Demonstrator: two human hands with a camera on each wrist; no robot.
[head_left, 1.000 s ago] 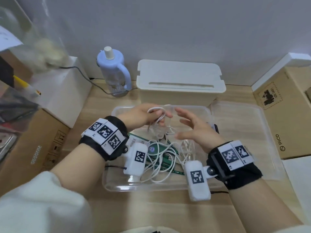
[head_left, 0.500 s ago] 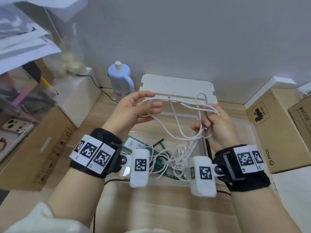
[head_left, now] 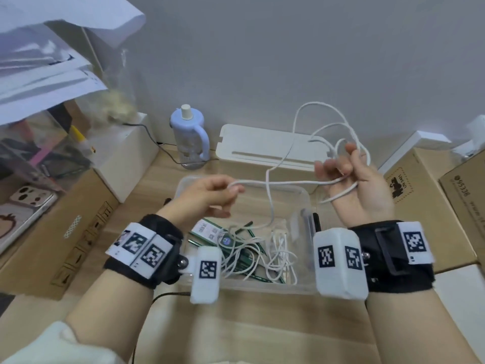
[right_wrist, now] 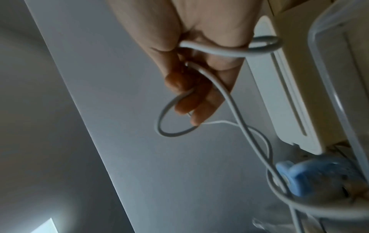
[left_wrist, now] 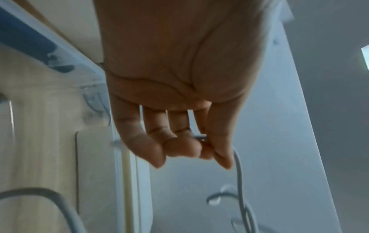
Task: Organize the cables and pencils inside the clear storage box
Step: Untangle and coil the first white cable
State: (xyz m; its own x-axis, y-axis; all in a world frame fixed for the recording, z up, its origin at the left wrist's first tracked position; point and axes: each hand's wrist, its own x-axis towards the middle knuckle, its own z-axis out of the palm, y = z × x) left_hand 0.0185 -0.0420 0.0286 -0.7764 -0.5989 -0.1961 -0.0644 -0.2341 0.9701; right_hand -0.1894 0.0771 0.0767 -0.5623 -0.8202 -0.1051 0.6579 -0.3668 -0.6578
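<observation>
A white cable (head_left: 278, 183) is stretched in the air between both hands above the clear storage box (head_left: 304, 195). My left hand (head_left: 210, 195) pinches one part of the cable (left_wrist: 237, 165) between thumb and fingertips. My right hand (head_left: 354, 179) is raised at the right and grips the cable (right_wrist: 225, 93), with loops around its fingers and more loops arching above it. One strand hangs down into the box. Inside the box lie more tangled white cables (head_left: 278, 253) and dark green pencils (head_left: 252, 271) with a green packet.
A white lidded box (head_left: 262, 151) stands behind the clear box, with a pale blue bottle (head_left: 189, 135) to its left. Cardboard boxes (head_left: 420, 195) flank both sides. A phone (head_left: 23, 206) lies on the left cardboard box. The box lid lies under my right hand.
Both hands have lifted the white cable out of the box and drawn apart. The right hand has risen and turned palm-up with loops around its fingers.
</observation>
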